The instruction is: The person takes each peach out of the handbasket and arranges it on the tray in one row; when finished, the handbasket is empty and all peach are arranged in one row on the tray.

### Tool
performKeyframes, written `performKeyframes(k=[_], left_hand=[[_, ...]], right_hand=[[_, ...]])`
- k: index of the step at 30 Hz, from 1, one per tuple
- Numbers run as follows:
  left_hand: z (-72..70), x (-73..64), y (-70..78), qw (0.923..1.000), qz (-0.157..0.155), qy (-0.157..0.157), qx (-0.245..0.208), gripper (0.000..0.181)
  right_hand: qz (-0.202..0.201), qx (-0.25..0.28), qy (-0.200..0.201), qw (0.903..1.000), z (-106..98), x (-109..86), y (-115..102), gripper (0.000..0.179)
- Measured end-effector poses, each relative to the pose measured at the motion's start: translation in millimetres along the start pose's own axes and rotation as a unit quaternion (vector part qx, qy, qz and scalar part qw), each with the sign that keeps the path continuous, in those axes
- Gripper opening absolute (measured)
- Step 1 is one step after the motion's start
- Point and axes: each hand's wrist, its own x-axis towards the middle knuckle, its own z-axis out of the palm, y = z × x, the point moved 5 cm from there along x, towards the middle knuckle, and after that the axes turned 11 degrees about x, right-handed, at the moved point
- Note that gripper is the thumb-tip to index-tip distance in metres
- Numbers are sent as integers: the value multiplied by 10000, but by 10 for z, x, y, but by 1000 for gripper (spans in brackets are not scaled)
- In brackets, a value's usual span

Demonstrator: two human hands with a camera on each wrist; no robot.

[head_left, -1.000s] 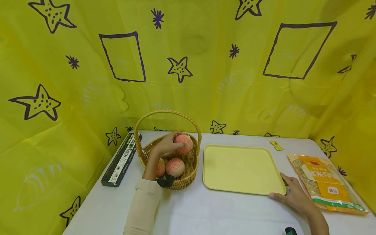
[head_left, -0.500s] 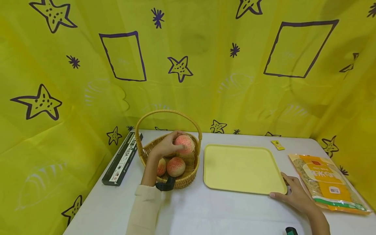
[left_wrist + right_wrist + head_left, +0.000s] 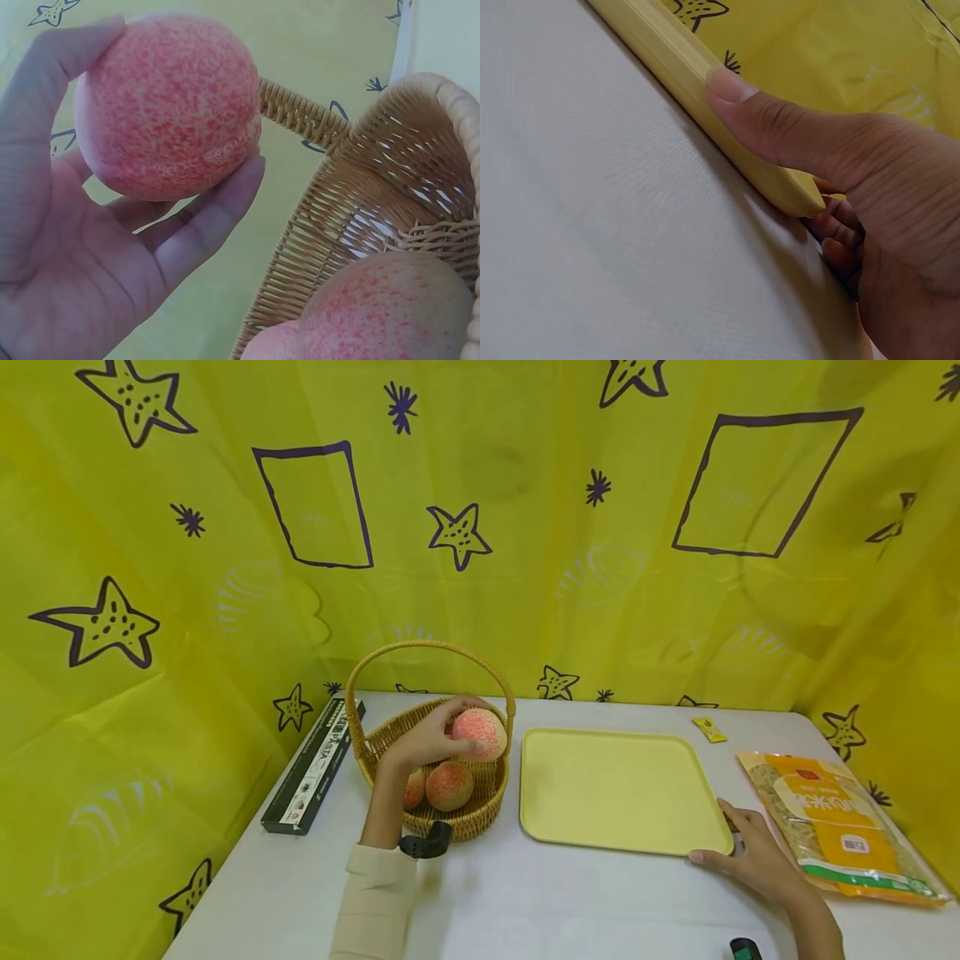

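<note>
My left hand point(image 3: 431, 739) grips a round pink-and-cream peach point(image 3: 480, 733) at the far right part of the wicker basket point(image 3: 480, 822), beneath its arched handle. In the left wrist view, thumb and fingers curl round this peach point(image 3: 172, 105), which is apart from the others. Two more peaches show inside the basket, one point(image 3: 450, 786) in plain sight and one point(image 3: 413, 789) partly behind my wrist. My right hand point(image 3: 750, 852) holds the near right corner of a yellow rectangular tray point(image 3: 615, 789). In the right wrist view, the thumb lies along the tray's edge point(image 3: 660, 60) and the fingers curl at its corner.
A long black pasta box point(image 3: 311, 768) lies left of the basket. To the right of the tray lies an orange-and-clear bag point(image 3: 840, 827), and a small yellow packet point(image 3: 708, 730) sits behind it. Yellow patterned curtain point(image 3: 525, 610) encloses the white table point(image 3: 562, 902).
My left hand has lifted the peach slightly and shifted it to the right, toward the basket's side. The right hand and the tray stay in place.
</note>
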Motion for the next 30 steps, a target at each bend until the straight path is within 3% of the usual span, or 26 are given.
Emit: performKeyframes(k=[3,8,14,30], left_hand=[[22,-1,32,9999,48,-66,112,59],[50,-14,56,9990,-192,-114,391,52],[98,-17,141,9993,-107,-363,11,47],[283,11,299,9985,-197,-327,-393,46]], right_hand=[[-20,-6,-11,10000,-6,4,-2,111],[-30,-37,-79,10000,-10,13,10,109],[111,14,-189,9998,-12,31,24,111],[29,102,-148,9998,-8,16,7,110]])
